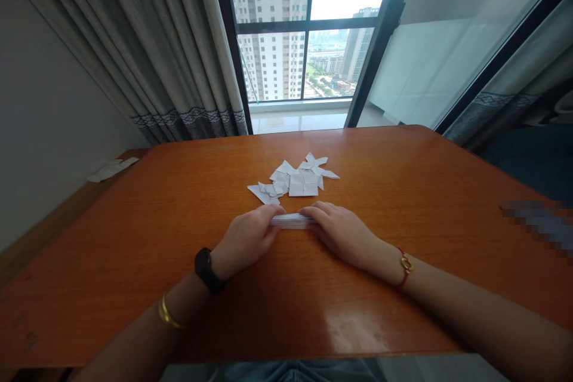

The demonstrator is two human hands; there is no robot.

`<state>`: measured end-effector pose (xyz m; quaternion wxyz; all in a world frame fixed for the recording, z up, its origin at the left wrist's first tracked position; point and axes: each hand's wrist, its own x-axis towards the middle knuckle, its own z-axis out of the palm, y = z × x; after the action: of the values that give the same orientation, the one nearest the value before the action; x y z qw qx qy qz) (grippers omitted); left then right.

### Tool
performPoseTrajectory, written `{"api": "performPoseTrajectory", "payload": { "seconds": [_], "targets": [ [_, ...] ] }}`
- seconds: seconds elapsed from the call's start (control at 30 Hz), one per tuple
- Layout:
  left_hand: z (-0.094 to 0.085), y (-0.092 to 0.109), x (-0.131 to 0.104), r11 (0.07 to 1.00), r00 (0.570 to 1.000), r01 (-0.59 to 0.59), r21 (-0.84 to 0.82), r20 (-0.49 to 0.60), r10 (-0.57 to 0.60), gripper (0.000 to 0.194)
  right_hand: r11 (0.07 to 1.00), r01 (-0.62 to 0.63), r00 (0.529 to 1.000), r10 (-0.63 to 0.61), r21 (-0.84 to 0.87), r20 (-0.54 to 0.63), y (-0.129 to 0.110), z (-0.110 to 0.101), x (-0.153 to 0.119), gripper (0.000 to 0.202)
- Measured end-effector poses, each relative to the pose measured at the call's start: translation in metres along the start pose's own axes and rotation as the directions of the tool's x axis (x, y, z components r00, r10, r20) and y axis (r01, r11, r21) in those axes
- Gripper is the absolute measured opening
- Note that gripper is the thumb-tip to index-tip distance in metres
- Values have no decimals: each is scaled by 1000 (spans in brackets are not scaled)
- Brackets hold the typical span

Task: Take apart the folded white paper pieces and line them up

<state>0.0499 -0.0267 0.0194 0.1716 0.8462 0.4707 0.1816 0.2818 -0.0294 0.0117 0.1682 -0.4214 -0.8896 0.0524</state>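
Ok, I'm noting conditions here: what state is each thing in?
Layered white paper: gripped from both sides.
Left hand: closed on the paper's left part.
Right hand: closed on its right part.
White paper shapes: folded, clustered on the table.
Left curtain: gathered in folds.
Window: cannot tell whether open or shut.

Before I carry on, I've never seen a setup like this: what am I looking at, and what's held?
There is no machine here. The one picture comes from a head-worn camera, looking forward and down at the wearer's two bare hands. The left hand, with a black wristband behind it, grips one end of a layered white paper strip; the right hand, behind which sits a red bracelet, grips the other. Just beyond, folded white paper pieces lie on the wooden table.
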Motion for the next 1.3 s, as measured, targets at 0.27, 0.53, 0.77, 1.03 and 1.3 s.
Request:
{"api": "performPoseTrajectory", "payload": {
  "seconds": [0.27,0.53,0.77,1.03,1.3],
  "targets": [
    [4,3,2,995,994,-98,22,49,97,19,999,-33,999,33,6,3,4,9,1,18],
    [3,-5,3,998,1000,10,-68,-14,-11,16,973,-93,994,79,213,70,10,5,1,17],
    [-4,-11,8,937,985,152,-314,-31,-170,22,948,-226,973,209,226,97,12,-1,3,19],
    [0,-14,9,723,954,278,-632,95,-284,30,580,-325,925,360,747,123,18,-4,4,27],
    [3,-3,6,552,936,324,-768,176,-306,31,216,-259,906,391,942,160,18,3,6,34]
  ]
}}
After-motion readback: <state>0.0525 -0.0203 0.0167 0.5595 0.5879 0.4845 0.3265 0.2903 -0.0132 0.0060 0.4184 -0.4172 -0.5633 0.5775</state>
